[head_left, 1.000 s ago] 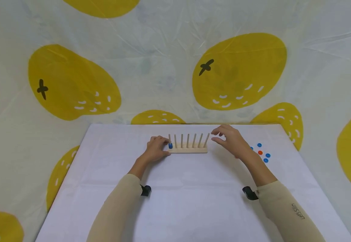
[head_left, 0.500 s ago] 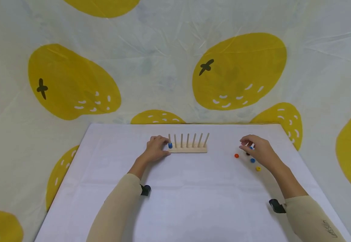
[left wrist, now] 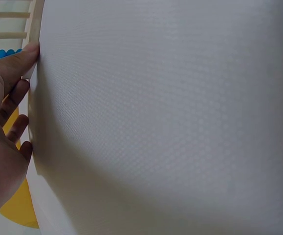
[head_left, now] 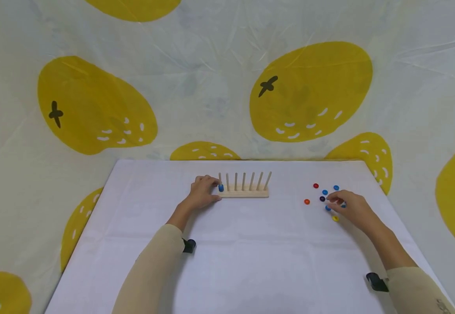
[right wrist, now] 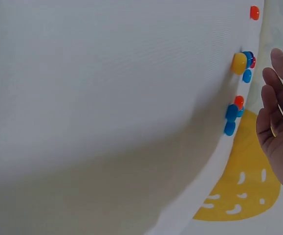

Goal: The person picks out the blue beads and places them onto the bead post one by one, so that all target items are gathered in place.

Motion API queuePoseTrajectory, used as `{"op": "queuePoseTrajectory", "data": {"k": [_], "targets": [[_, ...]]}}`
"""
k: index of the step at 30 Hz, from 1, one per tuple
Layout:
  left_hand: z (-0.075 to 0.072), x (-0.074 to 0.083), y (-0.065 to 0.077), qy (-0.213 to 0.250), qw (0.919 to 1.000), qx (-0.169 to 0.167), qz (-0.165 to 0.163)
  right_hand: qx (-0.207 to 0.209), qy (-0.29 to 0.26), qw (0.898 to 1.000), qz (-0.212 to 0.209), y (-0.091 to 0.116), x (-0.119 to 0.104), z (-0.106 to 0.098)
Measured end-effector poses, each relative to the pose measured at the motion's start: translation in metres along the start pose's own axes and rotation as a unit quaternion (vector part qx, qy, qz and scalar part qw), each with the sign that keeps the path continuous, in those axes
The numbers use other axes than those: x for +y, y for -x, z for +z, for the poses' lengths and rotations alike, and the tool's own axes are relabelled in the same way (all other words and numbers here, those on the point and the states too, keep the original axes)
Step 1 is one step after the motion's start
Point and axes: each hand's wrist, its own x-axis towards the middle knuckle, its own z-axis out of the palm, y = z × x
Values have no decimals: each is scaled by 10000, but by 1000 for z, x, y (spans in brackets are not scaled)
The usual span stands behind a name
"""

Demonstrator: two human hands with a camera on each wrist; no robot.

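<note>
A wooden peg rack [head_left: 245,195] with a row of upright pegs stands toward the back of the table. Blue beads [head_left: 221,188] sit stacked low on its leftmost peg. My left hand [head_left: 202,195] grips the rack's left end, thumb at the front and fingers behind; in the left wrist view the thumb lies along the base. Over the loose beads at the right is my right hand [head_left: 354,210], fingers loosely bent and nothing visible between them. Nearest its fingertips are a dark bead [head_left: 322,199] and a blue bead [head_left: 327,208]. The hand partly hides other beads.
Scattered around the right hand are a red bead [head_left: 315,186], an orange bead [head_left: 307,202], a yellow bead [head_left: 335,218] and more blue ones. A white cloth [head_left: 251,261] covers the table, whose back edge meets a fruit-patterned curtain [head_left: 212,87].
My right hand has moved from beside the rack's right end, rightward and then down toward me, over the loose beads. The left hand and rack have stayed in place.
</note>
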Motion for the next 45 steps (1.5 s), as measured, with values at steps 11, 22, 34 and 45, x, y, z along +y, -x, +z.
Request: {"op": "queuePoseTrajectory", "data": {"k": [11, 22, 34, 45], "targets": [[0, 1, -1, 9, 10000, 21, -46, -504, -34, 9982, 313, 0, 9, 7], [-1, 2, 1, 27, 10000, 13, -63, -331, 118, 9994, 70, -1, 15, 14], [-2, 5, 3, 45, 10000, 62, -33, -348, 89, 9991, 205, -1, 11, 12], [-1, 4, 2, 67, 10000, 34, -48, -25, 197, 9991, -361, -6, -15, 1]]}}
